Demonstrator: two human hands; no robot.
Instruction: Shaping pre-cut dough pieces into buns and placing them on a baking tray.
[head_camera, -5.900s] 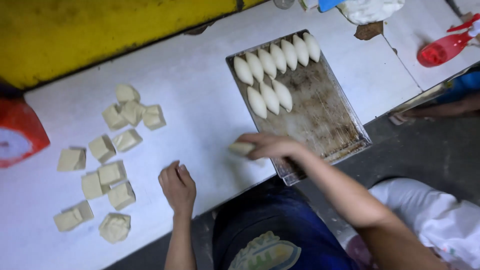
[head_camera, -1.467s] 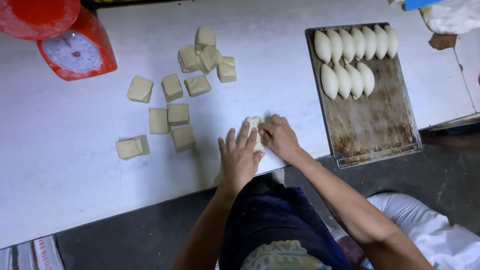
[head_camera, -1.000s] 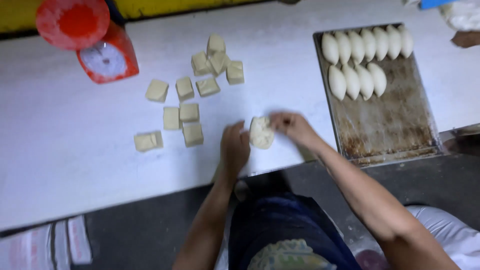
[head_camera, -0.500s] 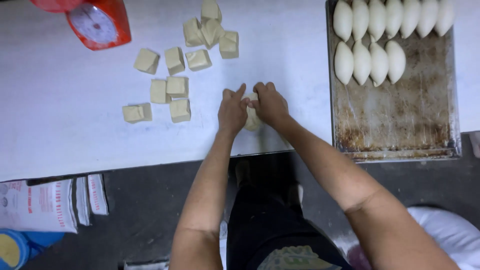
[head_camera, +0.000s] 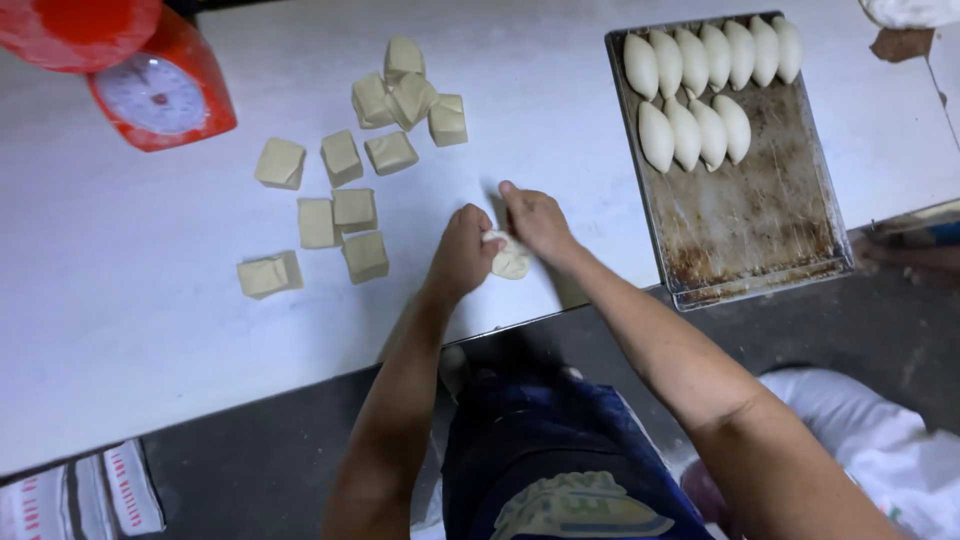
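You are working a pale, soft lump of dough (head_camera: 511, 258) on the white worktop (head_camera: 120, 330), quite near its front edge. Your left hand (head_camera: 462, 250) is curling half-closed against the lump's left side. Your right hand (head_camera: 537, 222) is lying over its far side with the fingers bent and pressing, so both hands are touching it and neither is fully closing around it. I judge that the nearness of the edge is creating the main risk: a hard push towards you could be sliding the lump off the worktop and onto the dark floor. Uneven pressure from the two hands could also be leaving this piece lopsided beside the neat ones. The bare worktop could be gripping the soft dough and tearing its skin. To your left, eleven square-cut, beige blocks of dough (head_camera: 354, 207) are lying in a loose scatter, well apart from your hands. A few at the back are leaning on one another. To your right, one worn, rectangular metal baking tray (head_camera: 750, 230) is carrying eleven pointed, white oval loaves (head_camera: 690, 130), as far as I can count. Seven are sitting in the back row and four in front, all touching side by side. One red dial kitchen scale (head_camera: 160, 90) is standing at the far left corner.
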